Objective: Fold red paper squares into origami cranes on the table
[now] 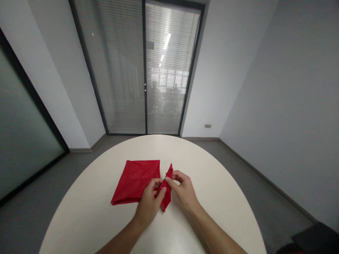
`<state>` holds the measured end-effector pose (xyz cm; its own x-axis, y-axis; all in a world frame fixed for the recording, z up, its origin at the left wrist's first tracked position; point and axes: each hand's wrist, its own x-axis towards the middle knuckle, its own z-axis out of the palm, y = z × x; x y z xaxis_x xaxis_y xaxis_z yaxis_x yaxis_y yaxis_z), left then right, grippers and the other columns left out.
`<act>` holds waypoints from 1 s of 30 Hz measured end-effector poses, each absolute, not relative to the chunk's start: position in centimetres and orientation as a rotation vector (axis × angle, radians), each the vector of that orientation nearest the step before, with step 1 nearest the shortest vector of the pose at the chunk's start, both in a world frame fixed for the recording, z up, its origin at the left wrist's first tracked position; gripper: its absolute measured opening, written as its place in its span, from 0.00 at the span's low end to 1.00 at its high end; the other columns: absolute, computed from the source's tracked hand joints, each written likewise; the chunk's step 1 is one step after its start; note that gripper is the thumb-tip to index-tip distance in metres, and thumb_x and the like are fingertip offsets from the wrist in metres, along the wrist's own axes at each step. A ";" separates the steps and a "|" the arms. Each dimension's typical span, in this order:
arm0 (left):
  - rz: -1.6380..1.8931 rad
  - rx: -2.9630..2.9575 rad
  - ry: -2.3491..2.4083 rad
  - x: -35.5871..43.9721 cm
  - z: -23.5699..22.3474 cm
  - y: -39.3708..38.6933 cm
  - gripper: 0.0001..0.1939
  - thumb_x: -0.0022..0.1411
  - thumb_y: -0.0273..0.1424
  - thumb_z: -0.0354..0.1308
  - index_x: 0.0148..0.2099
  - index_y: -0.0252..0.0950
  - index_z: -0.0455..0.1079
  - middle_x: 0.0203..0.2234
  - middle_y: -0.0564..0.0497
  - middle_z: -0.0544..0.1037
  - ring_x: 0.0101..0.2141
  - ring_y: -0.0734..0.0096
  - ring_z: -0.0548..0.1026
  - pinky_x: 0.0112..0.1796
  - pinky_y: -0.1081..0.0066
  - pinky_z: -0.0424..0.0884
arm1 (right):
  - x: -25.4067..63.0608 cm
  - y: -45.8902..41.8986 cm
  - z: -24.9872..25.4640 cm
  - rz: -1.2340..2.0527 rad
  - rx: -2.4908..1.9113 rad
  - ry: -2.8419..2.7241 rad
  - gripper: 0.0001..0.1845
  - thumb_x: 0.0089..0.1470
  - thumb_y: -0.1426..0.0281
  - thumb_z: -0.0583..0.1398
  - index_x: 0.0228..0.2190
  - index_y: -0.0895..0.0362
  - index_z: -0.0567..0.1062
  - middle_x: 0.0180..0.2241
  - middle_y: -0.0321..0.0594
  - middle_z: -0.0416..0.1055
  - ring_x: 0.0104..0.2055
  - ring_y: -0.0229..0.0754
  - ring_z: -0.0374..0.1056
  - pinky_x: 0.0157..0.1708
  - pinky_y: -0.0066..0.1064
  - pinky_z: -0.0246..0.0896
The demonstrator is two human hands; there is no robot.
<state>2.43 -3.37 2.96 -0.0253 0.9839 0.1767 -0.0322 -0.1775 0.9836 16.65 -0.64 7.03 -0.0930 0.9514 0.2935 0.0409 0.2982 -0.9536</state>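
Between my two hands is a narrow folded red sheet [166,201], thin like paper or cloth, with a pointed tip at the far end and another at the near end. My left hand [151,201] pinches its left side, thumb on top. Around its right side, higher up, the thumb and fingers of my right hand [184,187] are closed. To the left a flat square red sheet [135,178], creased and apparently in several layers, lies on the table. My left hand covers its lower right corner.
The round cream table [87,215] fills the lower middle. Beyond its far edge stands a dark-framed glass door [169,106] with blinds. A dark object [317,238] sits at the lower right, off the table. White walls [286,106] rise on both sides.
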 end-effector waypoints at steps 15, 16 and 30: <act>1.360 1.208 0.974 2.4 4.0 -3.5 0.10 0.59 0.35 0.62 0.39 0.37 0.67 0.33 0.51 0.77 0.34 0.67 0.76 0.37 0.71 0.71 | 17.1 -0.4 6.9 1.267 -0.875 -1.374 0.25 0.45 0.57 0.71 0.43 0.53 0.77 0.35 0.38 0.73 0.36 0.41 0.68 0.38 0.33 0.65; 1.391 1.166 0.943 2.4 3.9 -3.4 0.11 0.59 0.36 0.62 0.40 0.37 0.66 0.34 0.50 0.78 0.36 0.66 0.77 0.38 0.70 0.72 | 16.9 -0.7 6.9 1.317 -0.858 -1.447 0.30 0.43 0.60 0.72 0.48 0.52 0.75 0.39 0.39 0.73 0.39 0.42 0.69 0.39 0.33 0.66; 1.483 1.096 1.080 2.3 2.5 -2.6 0.18 0.62 0.41 0.60 0.50 0.37 0.66 0.44 0.44 0.79 0.46 0.58 0.77 0.49 0.61 0.71 | 16.9 -0.4 6.3 1.295 -1.004 -1.481 0.21 0.48 0.56 0.69 0.40 0.55 0.74 0.30 0.35 0.71 0.30 0.38 0.66 0.30 0.29 0.62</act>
